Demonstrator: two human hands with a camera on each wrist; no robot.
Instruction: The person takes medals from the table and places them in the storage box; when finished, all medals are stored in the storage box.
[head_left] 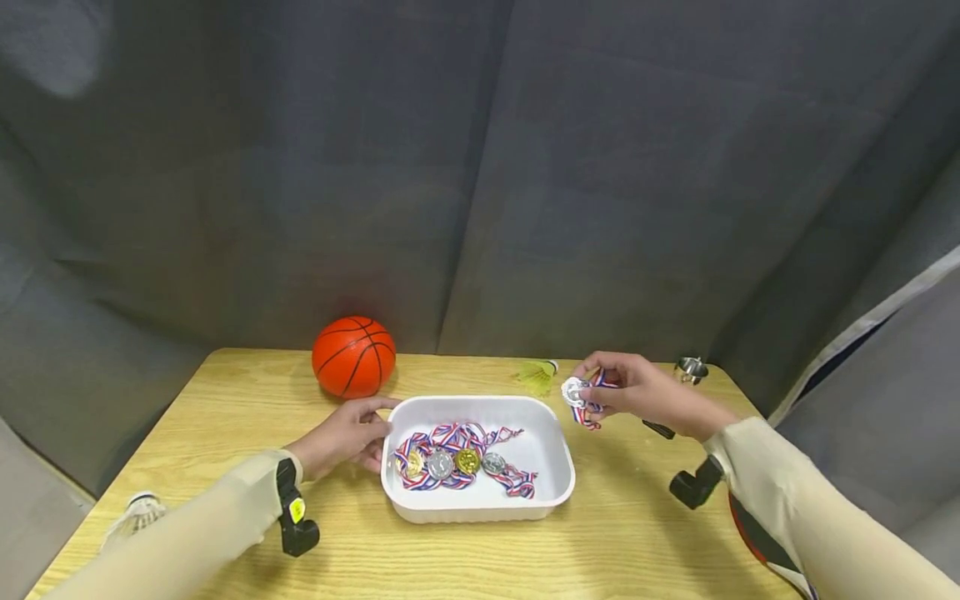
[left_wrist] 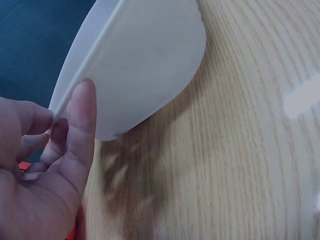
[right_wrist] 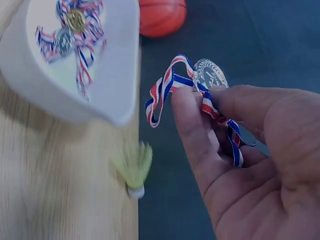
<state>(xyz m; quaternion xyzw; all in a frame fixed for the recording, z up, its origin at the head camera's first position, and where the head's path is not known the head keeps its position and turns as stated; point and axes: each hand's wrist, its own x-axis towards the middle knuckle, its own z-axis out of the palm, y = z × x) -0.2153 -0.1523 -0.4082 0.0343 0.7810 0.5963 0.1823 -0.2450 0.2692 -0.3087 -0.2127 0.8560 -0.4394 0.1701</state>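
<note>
A white plastic tub (head_left: 557, 467) sits on the table with several medals (head_left: 440, 464), gold and silver, on red, white and blue ribbons inside. At its left end my left hand (head_left: 347, 437) holds the rim, with a long finger (left_wrist: 81, 107) against the outer wall below the edge. Off the tub's right end, above the table, my right hand (head_left: 633, 392) pinches a silver medal (right_wrist: 210, 73) between thumb and fingers. The medal's striped ribbon (right_wrist: 165, 90) is bunched and looped among the fingers.
An orange toy basketball (head_left: 354, 357) stands behind the tub's left end. Behind its right end lies a yellow shuttlecock (head_left: 537, 377). A white shuttlecock (head_left: 138, 517) is at the left, a shiny metal object (head_left: 690, 369) at the back right corner, and a dark paddle (head_left: 761, 529) under my right sleeve.
</note>
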